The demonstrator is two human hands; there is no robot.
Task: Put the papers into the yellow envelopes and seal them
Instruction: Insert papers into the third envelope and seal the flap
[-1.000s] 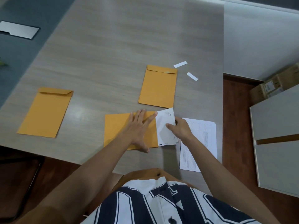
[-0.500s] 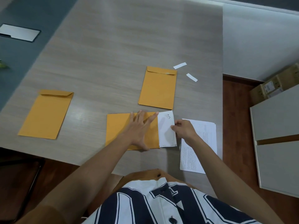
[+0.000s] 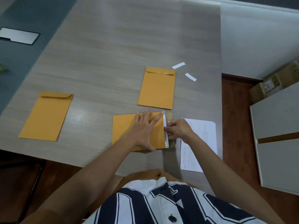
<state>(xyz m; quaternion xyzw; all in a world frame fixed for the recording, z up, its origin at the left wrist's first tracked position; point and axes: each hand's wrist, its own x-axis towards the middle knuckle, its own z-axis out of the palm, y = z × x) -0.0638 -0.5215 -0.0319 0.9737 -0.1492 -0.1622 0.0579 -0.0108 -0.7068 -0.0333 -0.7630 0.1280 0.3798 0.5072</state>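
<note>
An open envelope (image 3: 124,128) is laid sideways on the counter (image 3: 113,54) at its near edge, with the mouth turned to the right. It is pressed flat by the left hand (image 3: 144,130), whose fingers are spread straight across the right half of the envelope, the thumb reaching towards its near edge. A paper (image 3: 166,138) is seen almost wholly inside the open envelope; only a narrow white band shows at the mouth. That exposed edge is pinched by the right hand (image 3: 178,129), its fingers curled against the paper just beside the mouth. The unfolded flap (image 3: 169,116) is glimpsed beyond the paper, partly hidden by the right hand.

A stack of papers (image 3: 202,135), printed with text, is lying just right of the open envelope, partly covered by the right wrist. A second envelope (image 3: 157,89), flap folded down, is placed upright just beyond the open envelope, near but apart from it. Two white strips (image 3: 178,65) are scattered further back and to the right of it. A third envelope (image 3: 47,117), flap also folded down, is set well to the left of the open envelope. Off the counter, far to the right of the open envelope, a pale cabinet (image 3: 278,135) and cardboard boxes (image 3: 275,81) are seen on the wooden floor.
</note>
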